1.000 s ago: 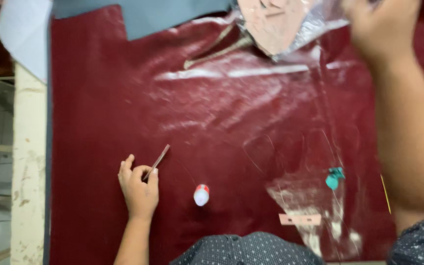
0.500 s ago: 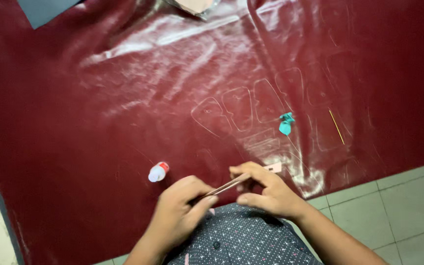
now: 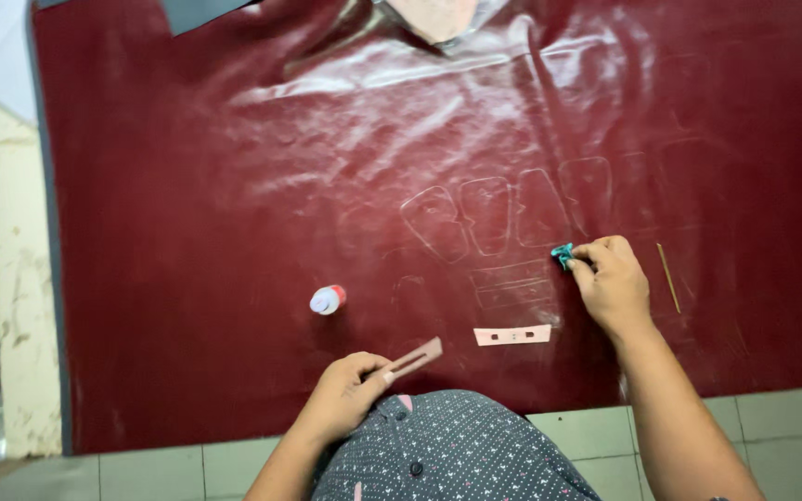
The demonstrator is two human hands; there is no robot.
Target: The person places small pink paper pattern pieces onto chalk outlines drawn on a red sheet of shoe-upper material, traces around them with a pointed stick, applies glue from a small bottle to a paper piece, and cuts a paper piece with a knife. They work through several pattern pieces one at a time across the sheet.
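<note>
Pink strip (image 3: pixel 412 359) now sits pinched in the left hand (image 3: pixel 350 394) alone; the right hand (image 3: pixel 613 283) has let go and closed its grip on the teal clip (image 3: pixel 562 254).

My sheet (image 3: pixel 234 232) is glossy, wrinkled dark-red leatherette; the strip (image 3: pixel 415 357) in my left hand (image 3: pixel 350 394) looks matt pink card; the bottle (image 3: pixel 327 300) shiny plastic.

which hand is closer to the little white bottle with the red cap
Left. The left hand sits just below the bottle, holding a pink strip. The right hand is far off to the bottle's right, fingers on a small teal clip.
</note>
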